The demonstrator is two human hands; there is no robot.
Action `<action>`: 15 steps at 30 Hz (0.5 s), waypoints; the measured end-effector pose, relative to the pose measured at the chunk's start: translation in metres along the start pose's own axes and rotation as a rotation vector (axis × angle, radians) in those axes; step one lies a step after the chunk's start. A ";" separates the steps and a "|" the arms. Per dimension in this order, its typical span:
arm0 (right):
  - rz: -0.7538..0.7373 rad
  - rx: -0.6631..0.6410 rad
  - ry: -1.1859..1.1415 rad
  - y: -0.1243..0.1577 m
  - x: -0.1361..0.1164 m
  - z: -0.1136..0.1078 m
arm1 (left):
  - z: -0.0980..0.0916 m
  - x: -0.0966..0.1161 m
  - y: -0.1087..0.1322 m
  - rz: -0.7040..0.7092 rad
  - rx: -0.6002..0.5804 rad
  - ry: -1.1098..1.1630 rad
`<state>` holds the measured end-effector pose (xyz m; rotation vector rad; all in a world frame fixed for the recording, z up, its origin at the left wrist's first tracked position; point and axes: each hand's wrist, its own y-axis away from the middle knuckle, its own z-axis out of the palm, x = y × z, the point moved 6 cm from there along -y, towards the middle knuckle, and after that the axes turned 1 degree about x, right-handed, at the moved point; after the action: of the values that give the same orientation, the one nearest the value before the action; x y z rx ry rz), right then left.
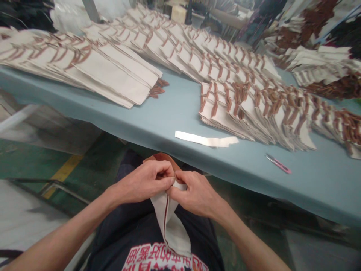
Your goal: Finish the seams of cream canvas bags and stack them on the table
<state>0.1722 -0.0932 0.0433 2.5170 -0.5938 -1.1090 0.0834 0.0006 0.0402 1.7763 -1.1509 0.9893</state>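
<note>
A cream fabric piece with brown trim (176,229) hangs over my lap, its lower end folded and dangling. My left hand (146,180) pinches the piece at its upper edge. Close against it, my right hand (194,192) also pinches the cloth, the two thumbs nearly meeting. A brown band (162,156) of the piece loops up behind my fingers. What lies exactly between the fingertips is hidden. On the table edge beyond, a strip of white labels or tape (205,140) lies flat. To the right of it are pink-handled thread snips (278,163).
A long table with a blue-green cover (180,107) runs across in front of me. Overlapping rows of cream, brown-trimmed fabric pieces (118,71) lie at left and back, with more stacks (254,109) at right. A person (259,20) is partly visible at the far side.
</note>
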 end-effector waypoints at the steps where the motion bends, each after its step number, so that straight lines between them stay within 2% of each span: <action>1: 0.004 -0.008 -0.004 0.000 0.000 0.001 | 0.001 -0.001 0.000 -0.001 0.001 -0.003; 8: -0.014 -0.017 -0.002 -0.001 0.000 0.002 | 0.004 -0.004 0.002 -0.018 -0.012 0.025; 15: -0.072 -0.006 -0.023 0.002 -0.004 -0.008 | 0.000 0.007 0.006 0.060 0.010 -0.043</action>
<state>0.1748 -0.0923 0.0519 2.5414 -0.5088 -1.1649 0.0798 -0.0032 0.0481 1.7878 -1.2348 0.9974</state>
